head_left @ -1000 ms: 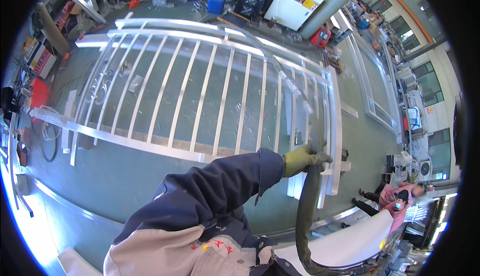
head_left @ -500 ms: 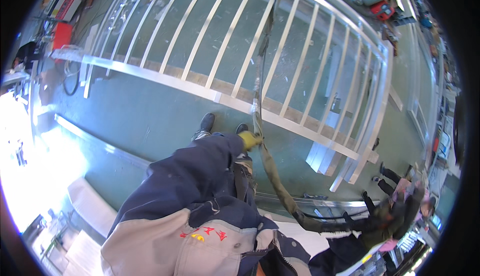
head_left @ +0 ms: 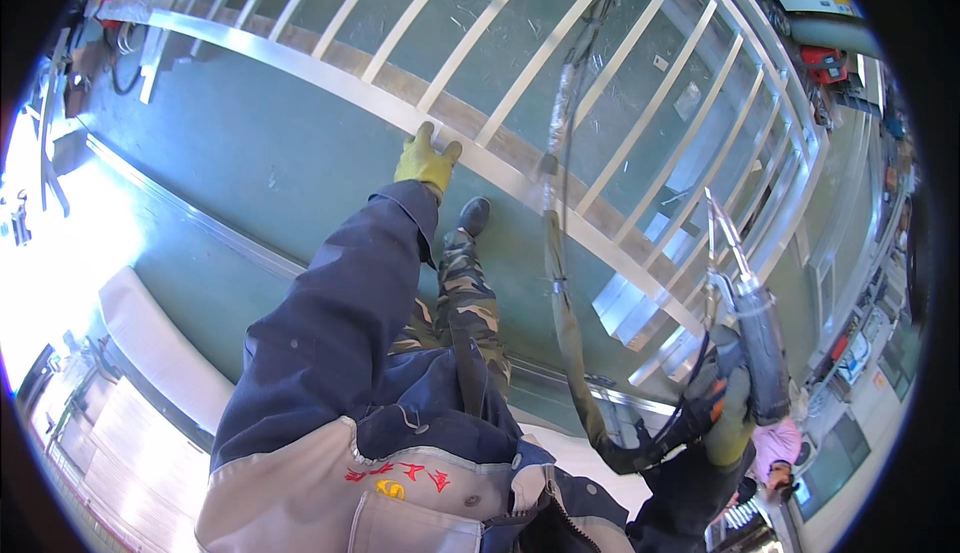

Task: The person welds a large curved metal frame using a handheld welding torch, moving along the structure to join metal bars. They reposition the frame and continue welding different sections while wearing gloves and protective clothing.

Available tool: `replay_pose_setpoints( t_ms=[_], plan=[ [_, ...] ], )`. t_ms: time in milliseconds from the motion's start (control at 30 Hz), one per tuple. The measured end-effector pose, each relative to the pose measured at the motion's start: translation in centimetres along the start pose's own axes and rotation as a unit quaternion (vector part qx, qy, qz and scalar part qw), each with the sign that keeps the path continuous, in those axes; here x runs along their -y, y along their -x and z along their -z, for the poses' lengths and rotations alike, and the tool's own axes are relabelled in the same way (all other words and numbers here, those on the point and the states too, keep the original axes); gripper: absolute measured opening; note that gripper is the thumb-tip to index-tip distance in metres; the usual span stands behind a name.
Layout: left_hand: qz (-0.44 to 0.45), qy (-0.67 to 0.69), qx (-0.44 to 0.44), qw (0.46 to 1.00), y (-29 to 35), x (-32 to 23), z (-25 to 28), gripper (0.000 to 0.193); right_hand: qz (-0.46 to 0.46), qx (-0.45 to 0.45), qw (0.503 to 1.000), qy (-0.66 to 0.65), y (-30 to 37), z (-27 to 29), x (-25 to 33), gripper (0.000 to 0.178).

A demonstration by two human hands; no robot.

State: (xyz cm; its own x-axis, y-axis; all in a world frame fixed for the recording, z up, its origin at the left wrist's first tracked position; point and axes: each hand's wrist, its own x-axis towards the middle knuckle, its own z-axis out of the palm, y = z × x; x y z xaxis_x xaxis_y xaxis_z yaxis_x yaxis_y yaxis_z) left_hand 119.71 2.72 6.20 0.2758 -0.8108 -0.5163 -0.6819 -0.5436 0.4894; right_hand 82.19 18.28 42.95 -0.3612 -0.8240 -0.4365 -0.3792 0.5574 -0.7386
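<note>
My left hand (head_left: pixel 427 161), in a yellow work glove, reaches to the near rail of a pale metal railing frame (head_left: pixel 340 81). Its fingertips are at the rail's edge with thumb and fingers apart, and nothing shows between them. On the right, my gloved right hand (head_left: pixel 733 408) is closed around the dark handle of a welding torch (head_left: pixel 766 348), whose slim metal nozzle points up and away. From the torch a sleeved cable (head_left: pixel 566 328) loops down, then runs forward over the frame.
Beyond the rail, parallel bars span the frame, with the green floor (head_left: pixel 215 138) underneath. A long metal profile (head_left: pixel 200 208) lies to the left. A rolled white sheet (head_left: pixel 150 343) is at lower left. Another person in pink (head_left: pixel 778 443) is at lower right.
My left hand has left the cable and moved forward and left to the rail. The welding torch, blurred before, now shows upright in my right hand. The view has shifted.
</note>
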Motion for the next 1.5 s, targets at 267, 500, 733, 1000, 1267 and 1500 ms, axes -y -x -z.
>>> replay_pose_setpoints(
  t_ms=[267, 500, 733, 1000, 1267, 1500],
  plan=[
    [0.003, 0.042, -0.03, 0.999, -1.3, 2.5, -0.9, 0.045, -0.091, 0.034, 0.978, 0.185, 2.3, -1.3, 0.0, 0.025],
    [0.061, 0.206, 0.037, 0.976, 0.5, 7.6, -1.1, 0.042, -0.07, 0.173, 0.982, 0.036, -2.4, -23.5, 0.1, 0.019],
    [0.026, 0.293, 0.141, 0.945, -3.8, 10.4, -3.4, 0.063, -0.12, 0.135, 0.984, 0.007, -1.8, -28.1, -3.1, 0.03],
    [0.056, 0.337, 0.209, 0.916, -5.7, 10.6, -4.0, 0.061, -0.114, 0.089, 0.989, 0.011, -1.5, -29.0, -3.0, 0.031],
    [0.114, 0.409, 0.295, 0.856, -6.3, 10.6, -2.9, 0.055, -0.133, 0.052, 0.99, -0.009, -3.0, -28.7, -4.3, 0.031],
    [0.111, 0.418, 0.322, 0.842, -6.9, 11.3, -3.1, 0.058, -0.136, 0.042, 0.99, -0.002, -3.1, -28.8, -4.5, 0.038]
  ],
)
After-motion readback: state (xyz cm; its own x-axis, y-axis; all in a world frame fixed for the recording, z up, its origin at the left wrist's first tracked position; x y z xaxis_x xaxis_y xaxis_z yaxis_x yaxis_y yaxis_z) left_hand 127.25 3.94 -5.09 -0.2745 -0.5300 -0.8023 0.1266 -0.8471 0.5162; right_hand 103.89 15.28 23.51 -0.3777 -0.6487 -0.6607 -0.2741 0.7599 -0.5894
